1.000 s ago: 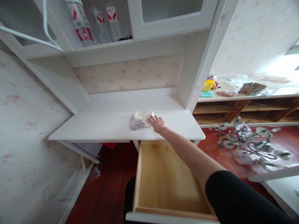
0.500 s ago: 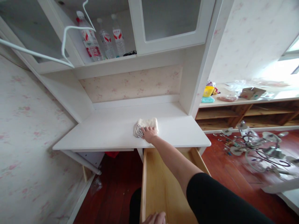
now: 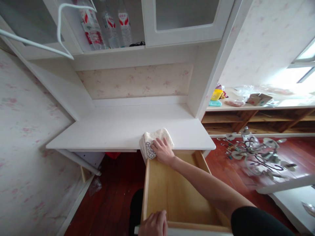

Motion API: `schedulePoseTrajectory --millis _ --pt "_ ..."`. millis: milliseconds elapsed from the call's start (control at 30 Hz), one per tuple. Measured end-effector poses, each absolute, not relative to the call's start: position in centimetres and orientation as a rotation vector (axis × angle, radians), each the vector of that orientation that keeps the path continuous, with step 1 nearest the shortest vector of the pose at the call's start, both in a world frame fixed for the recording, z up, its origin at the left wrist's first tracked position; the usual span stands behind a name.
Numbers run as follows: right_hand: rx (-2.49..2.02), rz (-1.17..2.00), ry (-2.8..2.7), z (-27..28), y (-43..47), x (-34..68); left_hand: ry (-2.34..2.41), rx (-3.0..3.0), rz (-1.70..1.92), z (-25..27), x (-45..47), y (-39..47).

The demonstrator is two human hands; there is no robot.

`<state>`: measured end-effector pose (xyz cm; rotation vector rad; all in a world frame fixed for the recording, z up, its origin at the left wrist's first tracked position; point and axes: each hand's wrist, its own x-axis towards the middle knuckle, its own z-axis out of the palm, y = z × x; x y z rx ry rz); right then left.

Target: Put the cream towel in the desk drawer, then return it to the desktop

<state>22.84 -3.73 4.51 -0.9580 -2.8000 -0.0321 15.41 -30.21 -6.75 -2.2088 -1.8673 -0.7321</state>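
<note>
A folded cream towel (image 3: 157, 137) with a grey patterned end lies at the front edge of the white desk top (image 3: 110, 131), partly hanging over the open wooden drawer (image 3: 172, 193). My right hand (image 3: 162, 150) rests on the towel with fingers spread over it. My left hand (image 3: 154, 224) grips the drawer's front panel at the bottom of the view. The drawer's inside shows bare pale wood.
Water bottles (image 3: 108, 23) stand on the shelf above the desk, beside a glass-fronted cabinet door (image 3: 182, 19). A white hanger (image 3: 49, 36) juts in at top left. A chandelier (image 3: 258, 154) lies on the red floor at right, below a cluttered wooden shelf unit (image 3: 258, 111).
My right hand has dragged the towel from mid-desk to the front edge above the drawer. My left hand has come into view and taken hold of the drawer front.
</note>
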Motion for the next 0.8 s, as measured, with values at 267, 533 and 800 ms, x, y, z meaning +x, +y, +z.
schedulePoseTrajectory --millis 267,533,800 --pt "-0.903 0.137 -2.793 -2.4 -10.4 26.1 -1.875 -2.164 -0.693 -6.8 15.7 -30.4" --pt "-1.285 0.431 -2.871 -9.7 -11.5 24.5 -1.892 -2.144 -0.667 -6.5 15.9 -30.7" --pt "-1.379 0.64 -2.926 -9.0 -7.9 23.7 -1.82 -2.134 -0.643 -6.3 15.7 -30.5"
